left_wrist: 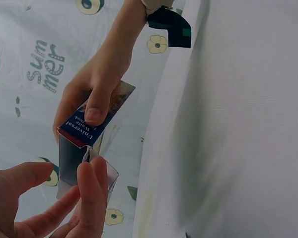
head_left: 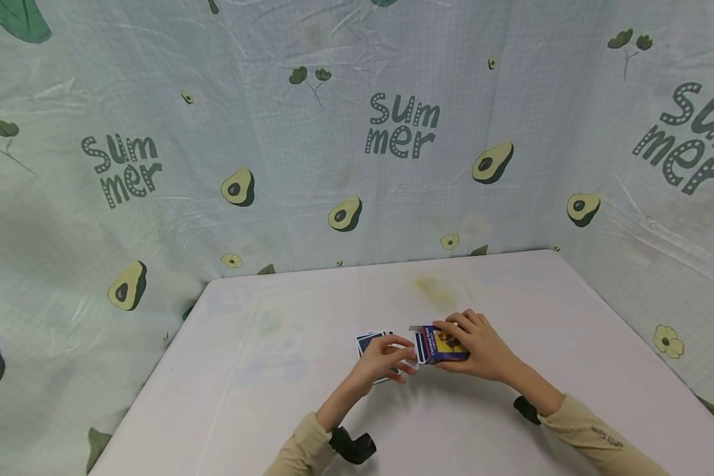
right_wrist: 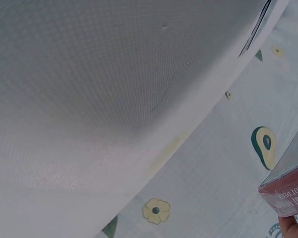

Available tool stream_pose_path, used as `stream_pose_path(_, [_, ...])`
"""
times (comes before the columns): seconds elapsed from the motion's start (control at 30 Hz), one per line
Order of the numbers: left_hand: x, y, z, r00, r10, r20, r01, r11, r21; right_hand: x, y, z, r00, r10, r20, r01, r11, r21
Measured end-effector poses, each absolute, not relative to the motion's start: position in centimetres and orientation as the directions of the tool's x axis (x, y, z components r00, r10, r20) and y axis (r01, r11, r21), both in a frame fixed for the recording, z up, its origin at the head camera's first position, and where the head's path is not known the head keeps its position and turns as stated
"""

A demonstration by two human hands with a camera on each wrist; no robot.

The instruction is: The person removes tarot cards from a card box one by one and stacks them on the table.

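Observation:
My right hand (head_left: pixel 483 345) grips a tarot card box (head_left: pixel 449 345) from its right side, its thumb lying along the printed face in the left wrist view. The box is purple-blue with a picture and "Universal Waite" lettering. Its opened end, with loose flaps (left_wrist: pixel 111 173), faces my left hand (head_left: pixel 381 362). The left fingers (left_wrist: pixel 92 186) are extended at that end, right at a flap, while the left thumb stands apart from them. Beneath and behind the left hand, a loose stack of dark-blue-backed cards (head_left: pixel 366 341) with white borders lies on the table, partly hidden.
The white-covered table (head_left: pixel 262 396) spreads around the hands. Behind it and at both sides hangs a pale curtain (head_left: pixel 309 152) printed with avocados and "summer". A black wrist mount (head_left: pixel 354 447) sits at the left sleeve, another black mount (head_left: pixel 526 410) at the right.

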State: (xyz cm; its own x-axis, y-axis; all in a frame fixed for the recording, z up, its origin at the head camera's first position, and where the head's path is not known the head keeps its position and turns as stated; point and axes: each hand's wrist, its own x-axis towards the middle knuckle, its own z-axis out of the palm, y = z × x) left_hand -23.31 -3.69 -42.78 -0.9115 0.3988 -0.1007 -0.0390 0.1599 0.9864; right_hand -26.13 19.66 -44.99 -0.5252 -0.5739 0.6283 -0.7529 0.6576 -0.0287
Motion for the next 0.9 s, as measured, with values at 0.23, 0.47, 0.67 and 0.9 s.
stream_pose_path(0.23, [-23.4,-3.2,-42.9,-0.918,0.389,-0.08,-0.023,0.15,0.988,-25.9,19.5,-44.7,-0.534,-0.573,0.622,-0.751,0.659,-0.038])
stream_pose_path(0.47, [-23.6,-2.4,-43.2,-0.927,0.358,-0.107,-0.052,0.16,0.986,-25.8,19.4,-44.6,-0.523,-0.577,0.628,-0.761,0.648,-0.039])
stream_pose_path(0.67, [-23.6,-1.8,-43.6,-0.937,0.33,-0.117,-0.06,0.178,0.982,-25.8,19.3,-44.7,-0.527,-0.576,0.626,-0.756,0.653,-0.036])
stream_pose_path(0.9, [-23.8,-1.7,-43.8,-0.943,0.312,-0.115,-0.06,0.179,0.982,-25.9,19.3,-44.6,-0.525,-0.576,0.626,-0.758,0.651,-0.037])
